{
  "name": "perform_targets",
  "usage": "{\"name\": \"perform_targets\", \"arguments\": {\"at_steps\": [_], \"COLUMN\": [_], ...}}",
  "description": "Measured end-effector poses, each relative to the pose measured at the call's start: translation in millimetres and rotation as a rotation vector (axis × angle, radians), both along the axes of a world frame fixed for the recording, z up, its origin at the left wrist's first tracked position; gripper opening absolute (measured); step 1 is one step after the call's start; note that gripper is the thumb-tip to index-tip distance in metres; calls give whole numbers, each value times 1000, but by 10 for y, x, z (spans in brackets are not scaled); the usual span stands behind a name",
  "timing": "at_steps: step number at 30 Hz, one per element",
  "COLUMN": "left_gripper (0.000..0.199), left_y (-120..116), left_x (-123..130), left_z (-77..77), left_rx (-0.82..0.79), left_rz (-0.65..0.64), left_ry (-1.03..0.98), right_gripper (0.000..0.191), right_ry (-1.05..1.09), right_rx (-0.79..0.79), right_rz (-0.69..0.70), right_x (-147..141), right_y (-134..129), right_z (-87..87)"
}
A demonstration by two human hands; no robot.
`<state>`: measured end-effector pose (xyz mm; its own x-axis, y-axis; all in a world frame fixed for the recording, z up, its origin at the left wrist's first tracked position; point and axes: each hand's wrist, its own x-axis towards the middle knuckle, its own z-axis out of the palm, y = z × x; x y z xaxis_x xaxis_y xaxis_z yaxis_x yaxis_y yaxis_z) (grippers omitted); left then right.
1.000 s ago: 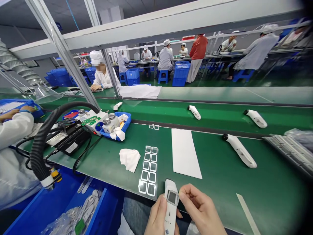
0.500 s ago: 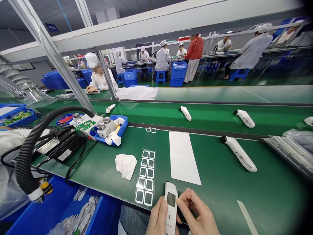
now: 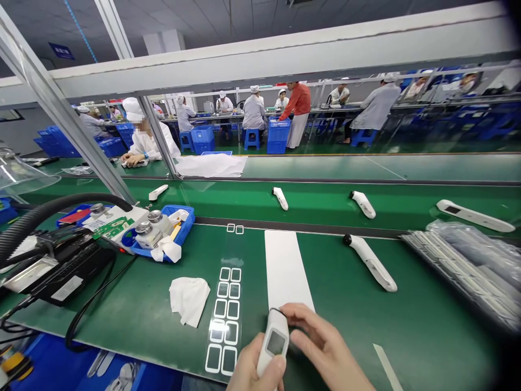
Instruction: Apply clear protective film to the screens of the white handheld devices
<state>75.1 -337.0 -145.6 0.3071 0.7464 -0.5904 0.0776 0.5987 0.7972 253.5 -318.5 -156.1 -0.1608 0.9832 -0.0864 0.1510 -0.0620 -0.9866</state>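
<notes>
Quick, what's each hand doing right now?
Left hand: closed around a white handheld thermometer.
Right hand: partly curled, fingertips at the thermometer's head end.

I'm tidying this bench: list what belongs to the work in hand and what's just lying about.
Likely part of the work:
white handheld device, in the left hand, right hand beside it
sheet of square frames
similar device nearby

Apparently just lying about:
crumpled white cloth
pale strip
blue tray of bottles
</notes>
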Motion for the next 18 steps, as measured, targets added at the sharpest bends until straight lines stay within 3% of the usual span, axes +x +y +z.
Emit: {"name": "perform_targets", "arguments": {"at_steps": [3,5,8,11,14,18], "left_gripper": [55,43,37,37,35,35], "left_y": [354,628,987,1186,1232,1210], "left_x": [25,96,255,389,441,432], "left_z": [213,275,179,-20,-141,-151], "left_rx": [91,171,261,284,265,278], "left_rz": [-21,5,61,62,58,47], "left_ry": [-13,10,48,101,133,167], "right_gripper": [33,32,29,27,25,21], "right_ry": [-234,-368,-498,-556,-559,-628], "right_rx": [175,228,236,246,253,237], "right_rz": [-102,-149,-145,-112,-94,-82], "right_x": [286,409,453,421,409,391], "right_y": [467,760,1013,1058,1044,1081], "right_z": [-72,-163,-301,-386,-407,-369]}}
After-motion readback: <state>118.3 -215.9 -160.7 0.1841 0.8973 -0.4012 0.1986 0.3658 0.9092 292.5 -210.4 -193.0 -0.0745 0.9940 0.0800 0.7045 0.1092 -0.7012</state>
